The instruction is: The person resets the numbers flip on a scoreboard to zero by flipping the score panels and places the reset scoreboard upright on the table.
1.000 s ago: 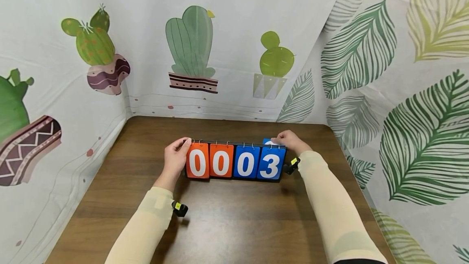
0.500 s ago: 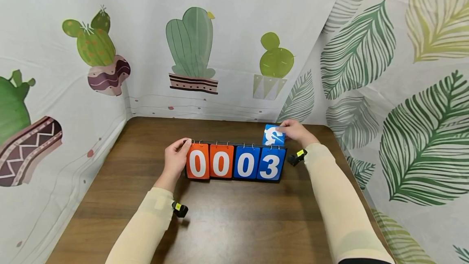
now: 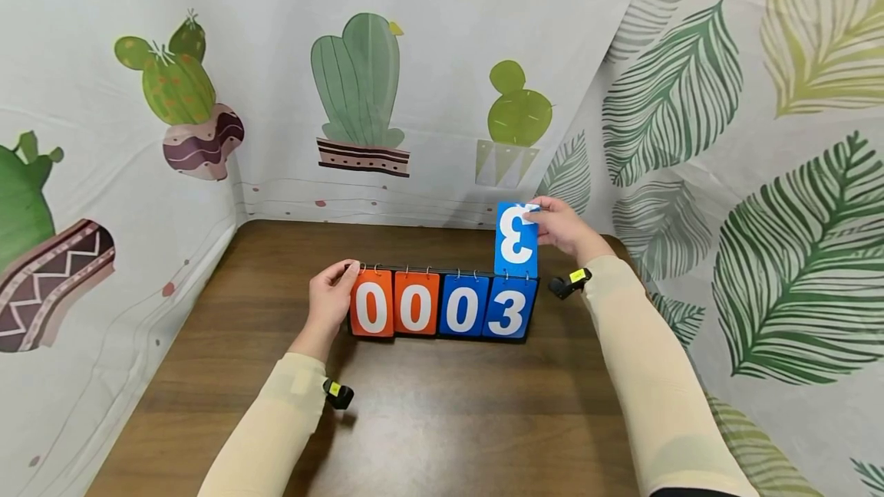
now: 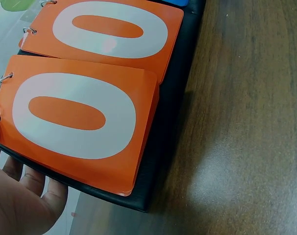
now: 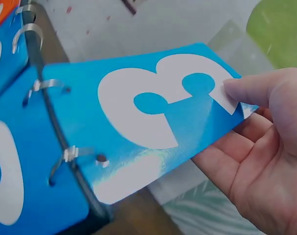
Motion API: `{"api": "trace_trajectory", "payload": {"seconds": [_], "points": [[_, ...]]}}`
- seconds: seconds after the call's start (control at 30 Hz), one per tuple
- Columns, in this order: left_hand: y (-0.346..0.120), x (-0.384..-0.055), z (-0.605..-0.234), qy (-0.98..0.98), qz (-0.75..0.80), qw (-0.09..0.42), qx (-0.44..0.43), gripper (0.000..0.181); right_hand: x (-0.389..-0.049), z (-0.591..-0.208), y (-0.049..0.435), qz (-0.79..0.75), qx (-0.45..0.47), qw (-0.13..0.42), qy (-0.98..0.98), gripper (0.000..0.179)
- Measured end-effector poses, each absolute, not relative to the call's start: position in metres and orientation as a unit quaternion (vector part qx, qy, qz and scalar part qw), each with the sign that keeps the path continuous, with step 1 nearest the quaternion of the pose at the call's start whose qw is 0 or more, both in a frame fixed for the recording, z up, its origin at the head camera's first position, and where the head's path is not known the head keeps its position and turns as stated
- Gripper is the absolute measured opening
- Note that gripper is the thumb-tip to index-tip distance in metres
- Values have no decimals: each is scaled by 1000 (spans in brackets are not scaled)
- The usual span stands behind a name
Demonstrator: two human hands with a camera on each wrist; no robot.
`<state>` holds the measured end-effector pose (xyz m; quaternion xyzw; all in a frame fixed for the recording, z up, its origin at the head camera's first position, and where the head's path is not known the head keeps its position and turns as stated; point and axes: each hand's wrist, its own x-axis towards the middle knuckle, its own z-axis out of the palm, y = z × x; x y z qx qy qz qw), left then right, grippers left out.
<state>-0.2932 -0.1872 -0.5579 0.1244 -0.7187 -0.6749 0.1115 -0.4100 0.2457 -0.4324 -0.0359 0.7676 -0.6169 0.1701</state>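
A tabletop flip scoreboard (image 3: 439, 337) with a black backing stands on the wooden table, reading 0 0 on orange cards and 0 3 on blue ones. My left hand (image 3: 331, 301) grips its upper left corner, thumb in front; in the left wrist view the fingers (image 4: 55, 196) reach behind the backing. Above the rightmost place, a blue number card (image 3: 516, 240) stands up from its rings, showing an upside-down 3. My right hand (image 3: 562, 228) pinches this card near its free edge, the thumb (image 5: 251, 90) on the printed side and the other fingers behind.
Metal rings (image 5: 53, 84) join the cards to the top edge of the backing. The brown table (image 3: 442, 420) ends at a curtain (image 3: 276, 98) printed with cacti and leaves, close behind the raised card. A small black camera (image 3: 569, 283) sits at the right wrist.
From behind the scoreboard, my right hand has risen and drawn the blue card up until its whole 3 shows. My left hand keeps its grip on the corner.
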Motion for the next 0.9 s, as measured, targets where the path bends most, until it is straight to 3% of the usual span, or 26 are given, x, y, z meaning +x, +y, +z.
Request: {"api": "trace_trajectory", "payload": {"seconds": [0.47,0.9], "points": [[-185,-292,-558,-724,-669,113,124,41,-376,-393,240,-548,-118,175,809,33],[-185,-293,-557,-724,-669,114,124,43,-294,-386,239,-363,-333,106,864,28]]}}
